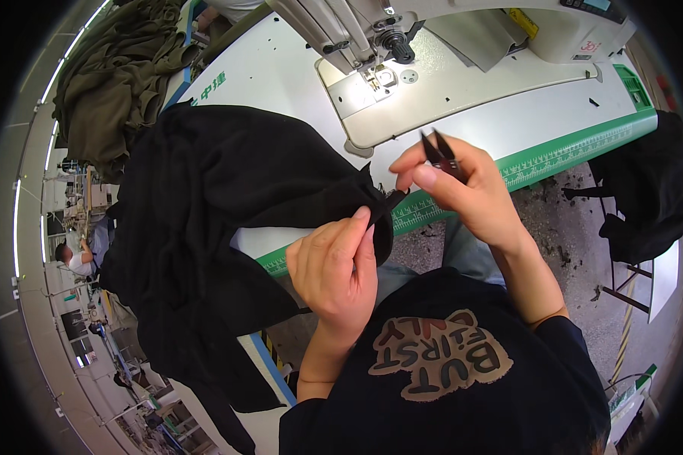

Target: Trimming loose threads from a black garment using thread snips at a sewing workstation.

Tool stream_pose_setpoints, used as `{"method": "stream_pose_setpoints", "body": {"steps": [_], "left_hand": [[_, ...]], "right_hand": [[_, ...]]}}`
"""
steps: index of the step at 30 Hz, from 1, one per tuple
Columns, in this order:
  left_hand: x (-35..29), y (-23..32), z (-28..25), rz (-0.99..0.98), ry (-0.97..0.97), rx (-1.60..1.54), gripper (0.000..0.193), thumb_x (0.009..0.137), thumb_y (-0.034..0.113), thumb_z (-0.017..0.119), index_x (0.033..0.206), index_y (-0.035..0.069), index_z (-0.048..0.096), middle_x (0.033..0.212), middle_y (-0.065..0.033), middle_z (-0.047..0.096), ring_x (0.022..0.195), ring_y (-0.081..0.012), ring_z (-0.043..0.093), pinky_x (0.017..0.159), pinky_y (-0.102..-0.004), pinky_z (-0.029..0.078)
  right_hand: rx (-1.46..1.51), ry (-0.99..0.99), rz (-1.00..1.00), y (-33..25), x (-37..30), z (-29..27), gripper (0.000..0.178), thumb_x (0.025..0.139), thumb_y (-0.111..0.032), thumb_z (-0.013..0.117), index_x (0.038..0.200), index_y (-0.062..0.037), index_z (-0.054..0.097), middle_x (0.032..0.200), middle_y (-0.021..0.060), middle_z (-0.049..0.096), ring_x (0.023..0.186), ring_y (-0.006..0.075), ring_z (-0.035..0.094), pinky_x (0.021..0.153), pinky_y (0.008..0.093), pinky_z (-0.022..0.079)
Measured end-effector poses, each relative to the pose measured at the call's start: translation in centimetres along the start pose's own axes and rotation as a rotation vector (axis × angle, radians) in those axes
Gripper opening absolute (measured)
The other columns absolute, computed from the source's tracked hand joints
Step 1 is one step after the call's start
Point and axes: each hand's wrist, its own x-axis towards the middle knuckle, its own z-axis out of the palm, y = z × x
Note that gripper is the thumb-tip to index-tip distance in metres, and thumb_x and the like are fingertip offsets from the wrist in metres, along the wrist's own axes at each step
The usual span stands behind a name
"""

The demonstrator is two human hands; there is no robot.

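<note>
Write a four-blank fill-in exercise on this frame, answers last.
1. The person's ____ hand holds small dark pointed snips, blades apart.
2. The bare left hand pinches a large draped cloth coloured ____.
3. Along the front edge of the flat white table runs a ____ ruler strip.
4. A heap of crumpled olive-brown fabric lies toward the picture's upper ____ corner.

Missing words: right; black; green; left.

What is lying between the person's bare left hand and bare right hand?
In the head view, part of the black cloth garment lies between them; the green, ruler-marked table edge shows behind it.
</note>
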Motion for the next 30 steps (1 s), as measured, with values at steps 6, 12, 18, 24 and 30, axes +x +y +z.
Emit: {"method": "stream_pose_setpoints", "body": {"steps": [6,12,18,24,30], "left_hand": [[0.4,0.2,-0.4,0.023,-0.011,0.024,0.027,0.074,-0.001,0.074,0.099,0.006,0.068,0.086,-0.0045,0.064,0.076,-0.02,0.06,0.072,-0.0308,0.042],[0.4,0.3,-1.3,0.072,-0.012,0.06,0.031,0.071,0.003,0.076,0.101,0.008,0.069,0.08,-0.001,0.059,0.073,-0.0178,0.059,0.071,-0.0307,0.041],[0.1,0.4,-1.7,0.038,0.032,0.046,0.034,0.068,0.003,0.078,0.101,0.008,0.07,0.08,-0.0013,0.058,0.073,-0.0184,0.058,0.07,-0.0313,0.042],[0.4,0.8,-2.0,-0.056,-0.082,-0.005,0.029,0.068,-0.005,0.075,0.096,0.002,0.068,0.081,-0.006,0.057,0.073,-0.0216,0.054,0.069,-0.03,0.043],[0.2,0.2,-2.4,-0.248,-0.177,-0.255,0.023,0.075,0.002,0.073,0.097,0.003,0.069,0.079,-0.0048,0.054,0.073,-0.0193,0.053,0.066,-0.0293,0.041]], "right_hand": [[-0.379,-0.153,-0.46,-0.4,-0.3,-0.4,0.019,0.072,0.002,0.072,0.089,-0.0057,0.071,0.092,0.0036,0.064,0.064,0.004,0.05,0.052,0.0178,0.037],[-0.476,-0.239,-0.525,0.0,0.4,-0.6,0.027,0.064,0.009,0.073,0.088,-0.0041,0.071,0.089,0.0062,0.062,0.077,0.0135,0.061,0.058,0.023,0.048],[-0.46,-0.25,-0.592,0.5,0.4,-0.4,0.026,0.064,0.007,0.074,0.087,-0.0041,0.071,0.087,0.0064,0.061,0.074,0.0147,0.06,0.057,0.023,0.048],[-0.458,-0.255,-0.616,0.6,0.1,-0.3,0.022,0.066,0.004,0.074,0.086,-0.0044,0.071,0.087,0.0058,0.059,0.075,0.0137,0.06,0.056,0.0233,0.048],[-0.553,-0.259,-0.552,0.0,0.2,0.2,0.015,0.073,0.001,0.072,0.087,-0.003,0.069,0.089,0.0054,0.059,0.079,0.013,0.059,0.061,0.023,0.048]]}}
